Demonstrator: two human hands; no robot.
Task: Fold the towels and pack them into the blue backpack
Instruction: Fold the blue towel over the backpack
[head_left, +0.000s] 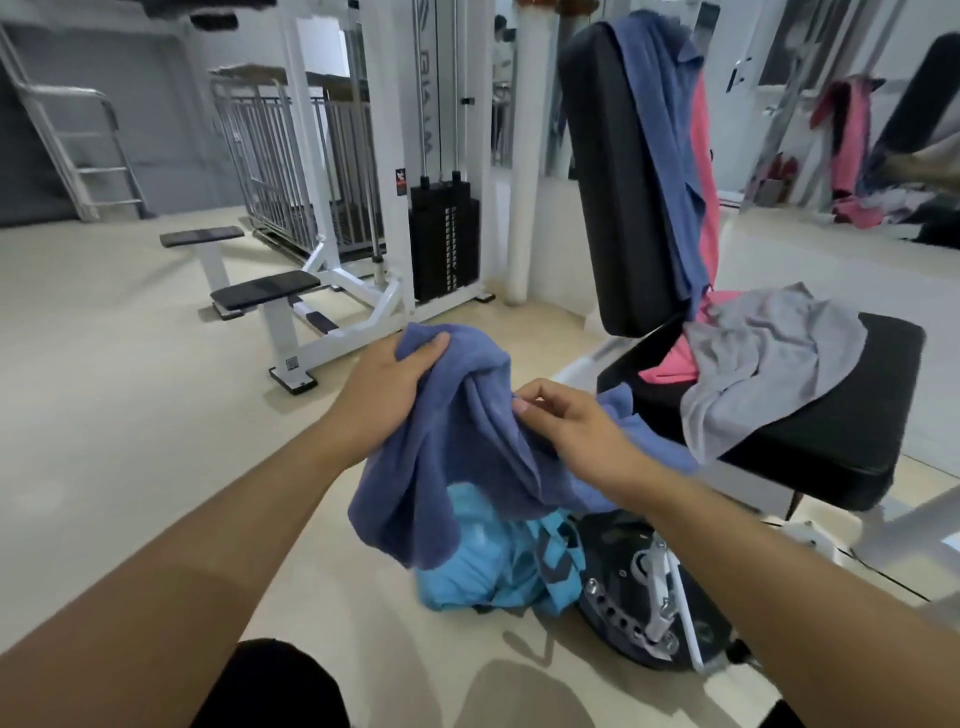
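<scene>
A dark blue towel (457, 457) hangs bunched in the air between both hands. My left hand (387, 387) grips its upper left part, thumb over the cloth. My right hand (566, 421) pinches a fold near the towel's middle. Right under the towel, on the floor, lies the light blue backpack (498, 566), partly hidden by the cloth. A grey towel (763, 364) lies crumpled on the black seat, over a pink towel (670, 364). Another blue towel (660, 130) and more pink cloth hang over the seat's backrest.
The black padded gym seat (841, 441) with its upright backrest (613, 182) stands at the right, its metal base (649, 597) beside the backpack. A white cable machine (395, 156) and low bench (265, 291) stand behind. Pale floor (130, 389) spreads left. A mirror covers the right wall.
</scene>
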